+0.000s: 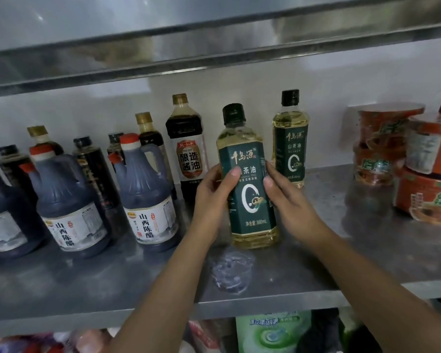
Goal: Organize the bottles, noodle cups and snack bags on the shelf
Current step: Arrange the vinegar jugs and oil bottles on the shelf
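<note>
A green-labelled oil bottle point(248, 189) with yellow oil and a dark cap stands on the steel shelf point(303, 273). My left hand point(214, 192) grips its left side, thumb across the label. My right hand point(285, 197) grips its right side. A second, matching oil bottle point(290, 138) stands behind it to the right. To the left stand a tall soy sauce bottle point(187, 149) and dark vinegar jugs point(148, 194) point(66, 200). Orange noodle cups point(428, 169) are stacked at the right.
More dark bottles point(94, 171) line the back left of the shelf. An upper steel shelf point(214, 47) hangs overhead. Snack bags, one green point(273, 332), lie on the shelf below. A clear round mark point(232, 271) shows on the shelf in front of the held bottle.
</note>
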The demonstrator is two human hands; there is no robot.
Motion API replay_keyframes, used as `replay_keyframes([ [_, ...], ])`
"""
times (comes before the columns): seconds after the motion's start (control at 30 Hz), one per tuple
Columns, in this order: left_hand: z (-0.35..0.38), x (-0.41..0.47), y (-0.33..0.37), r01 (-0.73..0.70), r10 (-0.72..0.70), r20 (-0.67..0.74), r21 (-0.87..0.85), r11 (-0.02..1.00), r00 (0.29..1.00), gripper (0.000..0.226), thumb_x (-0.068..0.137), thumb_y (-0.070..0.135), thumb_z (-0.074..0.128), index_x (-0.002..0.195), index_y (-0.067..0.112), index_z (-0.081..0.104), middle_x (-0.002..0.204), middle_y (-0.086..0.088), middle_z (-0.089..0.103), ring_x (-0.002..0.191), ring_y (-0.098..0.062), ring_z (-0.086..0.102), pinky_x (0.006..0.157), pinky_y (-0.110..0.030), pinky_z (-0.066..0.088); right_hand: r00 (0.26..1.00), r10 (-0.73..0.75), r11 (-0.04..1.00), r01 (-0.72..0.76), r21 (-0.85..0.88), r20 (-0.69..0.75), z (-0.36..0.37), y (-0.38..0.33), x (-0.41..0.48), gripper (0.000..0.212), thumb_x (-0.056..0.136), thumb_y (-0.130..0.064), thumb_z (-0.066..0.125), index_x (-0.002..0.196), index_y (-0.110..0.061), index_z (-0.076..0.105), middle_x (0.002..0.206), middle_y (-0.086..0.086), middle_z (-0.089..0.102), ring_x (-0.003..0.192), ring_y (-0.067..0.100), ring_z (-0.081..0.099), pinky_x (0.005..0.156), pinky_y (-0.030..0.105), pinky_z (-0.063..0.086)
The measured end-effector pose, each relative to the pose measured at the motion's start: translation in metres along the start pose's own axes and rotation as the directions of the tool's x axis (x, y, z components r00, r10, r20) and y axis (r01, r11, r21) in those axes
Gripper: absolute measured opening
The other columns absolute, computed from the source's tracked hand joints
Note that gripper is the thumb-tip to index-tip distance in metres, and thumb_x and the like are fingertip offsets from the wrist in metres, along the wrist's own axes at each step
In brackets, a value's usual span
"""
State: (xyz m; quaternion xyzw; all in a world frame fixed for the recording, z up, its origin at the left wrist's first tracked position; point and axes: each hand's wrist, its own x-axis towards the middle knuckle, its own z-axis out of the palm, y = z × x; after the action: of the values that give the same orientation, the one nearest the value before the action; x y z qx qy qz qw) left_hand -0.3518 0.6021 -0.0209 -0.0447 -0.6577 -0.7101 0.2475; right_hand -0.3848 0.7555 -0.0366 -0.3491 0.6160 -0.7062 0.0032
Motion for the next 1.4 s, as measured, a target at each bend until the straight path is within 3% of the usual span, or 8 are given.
replay_keyframes([
  [0.27, 0.003, -0.004, -0.002, 0.031, -0.023, 0.095, -0.084, 0.996, 0.995, 0.047, 0.086, 0.034, 0.063, 0.128, 0.012, 0.061, 0.112, -0.004, 0.074, 0.099, -0.014, 0.072, 0.078, -0.023, 0.056, 1.0, -0.021, 1.0, 0.021, -0.003, 0.019, -0.001, 0.01, -0.005, 0.061, 0.087, -0.026, 0.062, 0.143, -0.034, 0.04, 0.128, -0.018, 0.066, 0.121, 0.008, 0.062, 0.092, 0.023, 0.054],
  [0.37, 0.0, -0.004, -0.004, 0.026, -0.018, 0.14, -0.052, 0.998, 0.99, 0.052, 0.083, 0.021, 0.075, 0.132, 0.013, 0.057, 0.115, -0.003, 0.074, 0.104, -0.017, 0.071, 0.082, -0.025, 0.056, 1.0, -0.02, 1.0, 0.021, -0.014, 0.018, 0.0, 0.009, -0.005, 0.057, 0.091, -0.027, 0.057, 0.144, -0.032, 0.04, 0.133, -0.012, 0.064, 0.123, 0.011, 0.061, 0.094, 0.024, 0.053],
  [0.5, 0.0, -0.003, -0.005, 0.006, 0.003, 0.17, -0.055, 0.998, 0.985, 0.054, 0.077, 0.016, 0.07, 0.129, 0.012, 0.057, 0.106, 0.003, 0.075, 0.099, -0.014, 0.072, 0.078, -0.023, 0.056, 1.0, -0.021, 1.0, 0.021, 0.018, 0.005, -0.002, 0.01, -0.004, 0.05, 0.095, -0.029, 0.046, 0.144, -0.03, 0.04, 0.133, -0.014, 0.063, 0.123, 0.007, 0.06, 0.097, 0.022, 0.051],
  [0.67, 0.0, -0.003, -0.004, 0.059, -0.045, 0.148, -0.092, 0.994, 0.988, 0.052, 0.077, 0.019, 0.067, 0.128, 0.013, 0.058, 0.106, -0.001, 0.075, 0.094, -0.015, 0.072, 0.075, -0.025, 0.057, 0.999, -0.025, 1.0, 0.025, 0.005, 0.026, 0.0, 0.012, -0.003, 0.06, 0.093, -0.029, 0.047, 0.151, -0.027, 0.031, 0.14, -0.014, 0.054, 0.128, 0.0, 0.054, 0.097, 0.016, 0.047],
  [0.9, 0.005, -0.003, -0.003, 0.109, -0.098, 0.101, -0.11, 0.988, 0.99, 0.036, 0.091, 0.021, 0.067, 0.126, 0.016, 0.06, 0.114, -0.009, 0.074, 0.098, -0.021, 0.072, 0.084, -0.035, 0.059, 0.999, -0.017, 0.999, 0.019, -0.042, 0.042, -0.002, 0.016, -0.002, 0.064, 0.093, -0.023, 0.049, 0.151, -0.031, 0.025, 0.15, -0.011, 0.045, 0.129, -0.005, 0.051, 0.098, 0.013, 0.044],
  [1.0, 0.006, -0.003, -0.002, 0.109, -0.1, 0.095, -0.104, 0.989, 0.99, 0.045, 0.085, 0.029, 0.068, 0.127, 0.015, 0.06, 0.114, -0.01, 0.074, 0.098, -0.022, 0.072, 0.084, -0.036, 0.059, 0.999, -0.01, 0.999, 0.013, -0.046, 0.049, -0.003, 0.017, -0.002, 0.056, 0.1, -0.014, 0.049, 0.145, -0.037, 0.026, 0.144, -0.015, 0.048, 0.125, -0.007, 0.053, 0.096, 0.012, 0.045],
  [1.1, 0.005, -0.003, -0.001, 0.11, -0.101, 0.095, -0.09, 0.99, 0.99, 0.038, 0.09, 0.025, 0.066, 0.126, 0.016, 0.06, 0.115, -0.01, 0.074, 0.098, -0.022, 0.073, 0.084, -0.035, 0.059, 0.999, 0.008, 0.999, -0.005, -0.054, 0.045, -0.002, 0.016, -0.001, 0.055, 0.103, -0.002, 0.041, 0.14, -0.04, 0.027, 0.137, -0.02, 0.05, 0.12, -0.01, 0.056, 0.093, 0.011, 0.046],
  [1.4, 0.005, -0.004, -0.002, 0.11, -0.101, 0.1, -0.089, 0.99, 0.99, 0.034, 0.091, 0.026, 0.068, 0.124, 0.02, 0.06, 0.115, -0.008, 0.074, 0.101, -0.022, 0.072, 0.087, -0.037, 0.059, 0.999, 0.019, 0.998, -0.017, -0.058, 0.043, -0.003, 0.015, -0.003, 0.058, 0.102, -0.002, 0.042, 0.145, -0.036, 0.023, 0.138, -0.021, 0.048, 0.122, -0.012, 0.052, 0.095, 0.01, 0.044],
])
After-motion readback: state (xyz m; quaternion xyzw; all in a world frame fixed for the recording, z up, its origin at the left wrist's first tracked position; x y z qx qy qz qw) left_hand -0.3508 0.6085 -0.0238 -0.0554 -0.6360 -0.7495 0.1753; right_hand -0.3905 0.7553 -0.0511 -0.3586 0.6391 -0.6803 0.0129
